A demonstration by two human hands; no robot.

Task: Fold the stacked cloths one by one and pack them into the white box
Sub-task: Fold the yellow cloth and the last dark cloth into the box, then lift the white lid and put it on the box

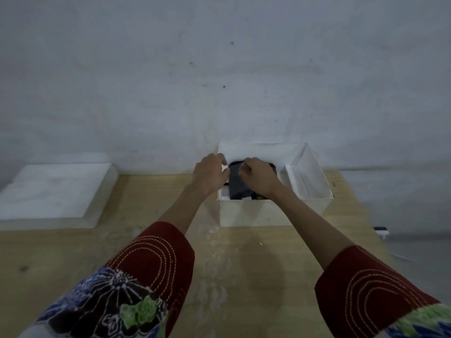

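Both hands in the white box (pixel 246 211) on the desk (pixel 146 240): right hand (pixel 260 178) fingers curled, pinching dark cloth (pixel 238 185); left hand (pixel 211 174) fingers loosely spread beside it, against the cloth's edge.

Sitting at far edge of table (pixel 73 252), against wall (pixel 219 69): box (pixel 246 213). Lying inside box, left part: folded cloth (pixel 238 185). Reaching in over cloth: both hands, left hand (pixel 210 174) beside right hand (pixel 258 176). Resting far left on table: box lid (pixel 53 191).
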